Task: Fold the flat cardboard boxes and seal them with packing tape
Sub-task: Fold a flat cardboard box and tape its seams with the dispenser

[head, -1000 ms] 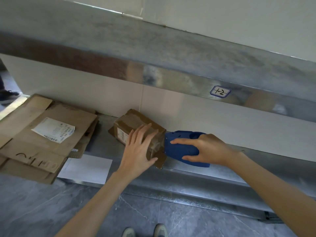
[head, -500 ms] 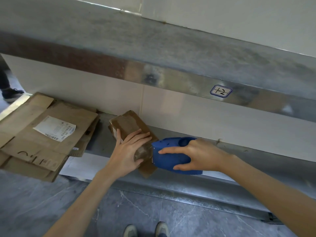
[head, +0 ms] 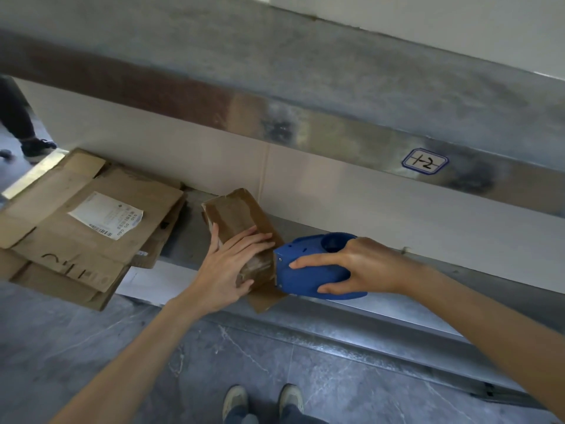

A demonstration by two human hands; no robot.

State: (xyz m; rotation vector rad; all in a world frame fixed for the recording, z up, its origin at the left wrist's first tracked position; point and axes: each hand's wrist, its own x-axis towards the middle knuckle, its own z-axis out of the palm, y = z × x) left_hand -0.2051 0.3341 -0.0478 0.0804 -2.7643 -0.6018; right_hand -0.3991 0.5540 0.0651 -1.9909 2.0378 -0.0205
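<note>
Pins the small cardboard box (head: 241, 215) to the metal shelf (head: 397, 307) with the left hand (head: 227, 270), fingers straight and spread over its top, thumb down the near-left side. Grips the blue tape dispenser (head: 308, 276) in the right hand (head: 363, 267), fingers wrapped round the housing, the tool's mouth touching the box's near right end. Seen from the head view, sets the box slantwise, far end toward the wall, near corner hanging past the shelf's front lip. Against a second ago: has swung the box to a steeper angle and drawn it nearer the edge, has brought the dispenser leftward and down to the box's end, and has slid the left hand back toward that end. Points to a strip already laid along the top, with glossy tape showing under the fingers, and now being carried over the end; probably close to the cut. Leaves the stack of flat cardboard (head: 76, 240) with its white label (head: 105, 215) at the left of the shelf, well apart, not yet folded. Cannot tell whether the tape has torn free.
</note>
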